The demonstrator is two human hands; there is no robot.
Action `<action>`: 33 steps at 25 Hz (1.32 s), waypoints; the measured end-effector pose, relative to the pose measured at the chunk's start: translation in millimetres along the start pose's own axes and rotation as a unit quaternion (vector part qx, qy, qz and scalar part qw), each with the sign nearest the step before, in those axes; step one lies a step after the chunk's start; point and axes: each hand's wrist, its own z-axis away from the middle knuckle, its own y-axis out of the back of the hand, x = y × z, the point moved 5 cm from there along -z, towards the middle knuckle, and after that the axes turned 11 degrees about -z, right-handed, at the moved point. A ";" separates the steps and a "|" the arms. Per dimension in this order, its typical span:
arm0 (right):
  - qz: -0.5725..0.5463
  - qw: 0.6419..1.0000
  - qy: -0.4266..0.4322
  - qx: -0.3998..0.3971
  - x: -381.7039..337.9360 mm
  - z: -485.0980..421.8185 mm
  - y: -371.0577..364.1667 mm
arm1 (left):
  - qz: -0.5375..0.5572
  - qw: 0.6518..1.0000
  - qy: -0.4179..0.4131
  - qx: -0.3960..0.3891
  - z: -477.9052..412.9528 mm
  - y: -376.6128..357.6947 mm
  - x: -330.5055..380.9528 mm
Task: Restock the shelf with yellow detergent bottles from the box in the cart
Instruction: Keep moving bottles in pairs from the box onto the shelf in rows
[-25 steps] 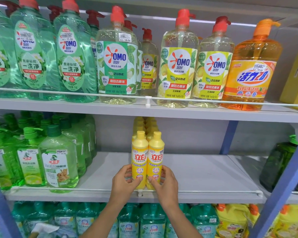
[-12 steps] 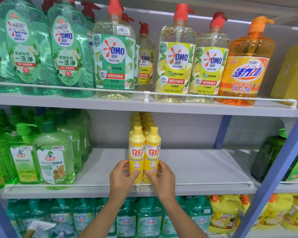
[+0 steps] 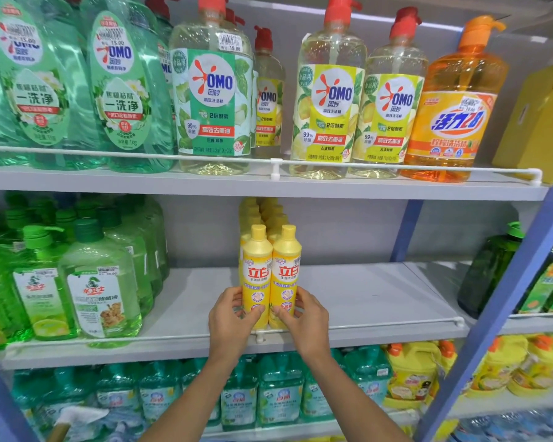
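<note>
The middle shelf (image 3: 364,301) carried two files of yellow detergent bottles (image 3: 270,269), upright, running from the white front rail (image 3: 380,325) back toward the rear wall. Green bottles (image 3: 99,282) crowded its left end, and a dark green bottle (image 3: 489,269) stood well apart at the right. Along the upper shelf (image 3: 300,186) stood green pump bottles (image 3: 122,90), clear pump bottles (image 3: 329,100), an orange pump bottle (image 3: 454,106) and a yellow box (image 3: 537,122) at the right end. Below, teal bottles (image 3: 278,390) stood beside yellow jugs (image 3: 409,374).

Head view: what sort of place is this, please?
Most likely a shop's dish-detergent aisle. Railed shelves carry rows of identical pump bottles, some with price stickers, and the left hand and right hand hold two yellow bottles at the shelf front.
</note>
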 end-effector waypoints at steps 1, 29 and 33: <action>0.006 1.000 0.000 -0.004 -1.5 -0.5 0.4 | -0.009 1.000 0.001 -0.005 -1.7 1.3 1.0; 0.432 0.793 0.026 -0.430 106.9 296.7 107.5 | -0.550 0.745 0.036 -0.376 364.0 -4.0 -98.8; 0.429 0.774 -0.028 -0.464 162.3 330.6 102.8 | -0.526 0.740 0.061 -0.416 392.7 -17.0 -141.9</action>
